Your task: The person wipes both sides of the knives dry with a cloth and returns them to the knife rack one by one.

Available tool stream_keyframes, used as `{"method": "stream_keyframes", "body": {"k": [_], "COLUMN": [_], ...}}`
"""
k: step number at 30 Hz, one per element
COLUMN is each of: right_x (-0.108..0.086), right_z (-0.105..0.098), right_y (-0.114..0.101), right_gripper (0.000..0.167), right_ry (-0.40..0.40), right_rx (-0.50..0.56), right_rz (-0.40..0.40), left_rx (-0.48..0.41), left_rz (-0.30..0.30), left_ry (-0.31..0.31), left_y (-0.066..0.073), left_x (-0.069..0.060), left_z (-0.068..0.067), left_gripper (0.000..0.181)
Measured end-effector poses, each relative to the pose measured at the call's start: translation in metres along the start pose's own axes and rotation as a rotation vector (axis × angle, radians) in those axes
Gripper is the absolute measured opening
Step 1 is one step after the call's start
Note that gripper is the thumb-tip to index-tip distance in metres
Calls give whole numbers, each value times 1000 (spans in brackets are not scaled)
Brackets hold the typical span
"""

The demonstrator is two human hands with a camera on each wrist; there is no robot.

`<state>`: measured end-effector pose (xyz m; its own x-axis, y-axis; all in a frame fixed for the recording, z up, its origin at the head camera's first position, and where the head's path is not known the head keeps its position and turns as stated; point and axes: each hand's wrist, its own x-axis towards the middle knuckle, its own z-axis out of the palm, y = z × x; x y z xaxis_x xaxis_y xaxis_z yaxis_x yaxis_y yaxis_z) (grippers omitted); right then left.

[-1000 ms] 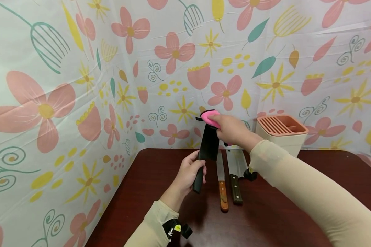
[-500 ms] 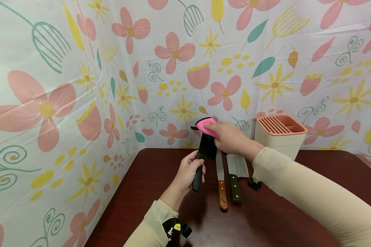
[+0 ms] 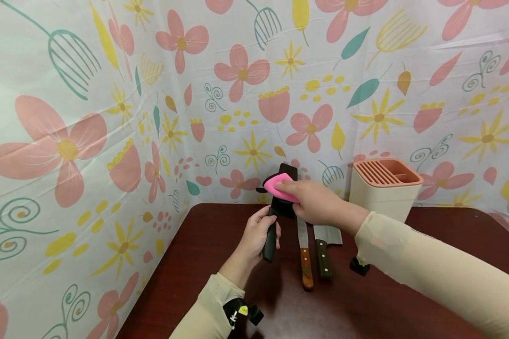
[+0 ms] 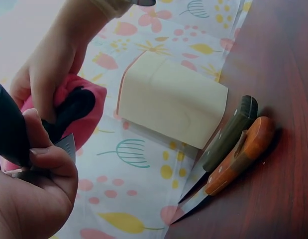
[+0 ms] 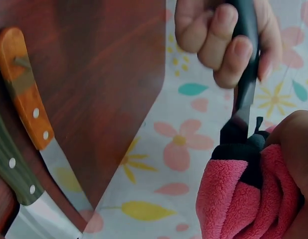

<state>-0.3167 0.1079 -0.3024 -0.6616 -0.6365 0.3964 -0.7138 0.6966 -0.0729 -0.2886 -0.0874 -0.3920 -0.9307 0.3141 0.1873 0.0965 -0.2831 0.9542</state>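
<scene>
Steel cleaver (image 3: 324, 254), partly behind the right hand (image 3: 317, 202), lies beside a knife (image 3: 305, 255).

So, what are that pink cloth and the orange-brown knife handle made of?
The pink cloth looks like matte fleece or microfibre, judging by its fuzzy pile. The orange-brown knife handle is probably varnished wood, given its sheen and faint streaks.
</scene>
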Motion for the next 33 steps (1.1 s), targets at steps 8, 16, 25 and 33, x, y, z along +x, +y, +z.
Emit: {"method": "stream_keyframes", "body": {"k": [8, 16, 25, 33], "right_x": [-9, -15, -22, -21], "right_z": [-3, -6, -24, -50], "right_y": [-23, -30, -24, -13], "right_gripper": [62, 61, 63, 63], "right_ry": [-26, -47, -126, -115], "right_rx": [9, 83, 365, 445], "right_rz": [-34, -20, 15, 8], "left_rx": [-38, -51, -96, -31], "left_rz": [-18, 7, 20, 46], "left_ry": [16, 5, 28, -12], "left_y": [0, -1, 0, 3], "left_x": [0, -1, -2, -3], "left_z": [-3, -5, -5, -6], "left_gripper": [42, 37, 25, 34]}}
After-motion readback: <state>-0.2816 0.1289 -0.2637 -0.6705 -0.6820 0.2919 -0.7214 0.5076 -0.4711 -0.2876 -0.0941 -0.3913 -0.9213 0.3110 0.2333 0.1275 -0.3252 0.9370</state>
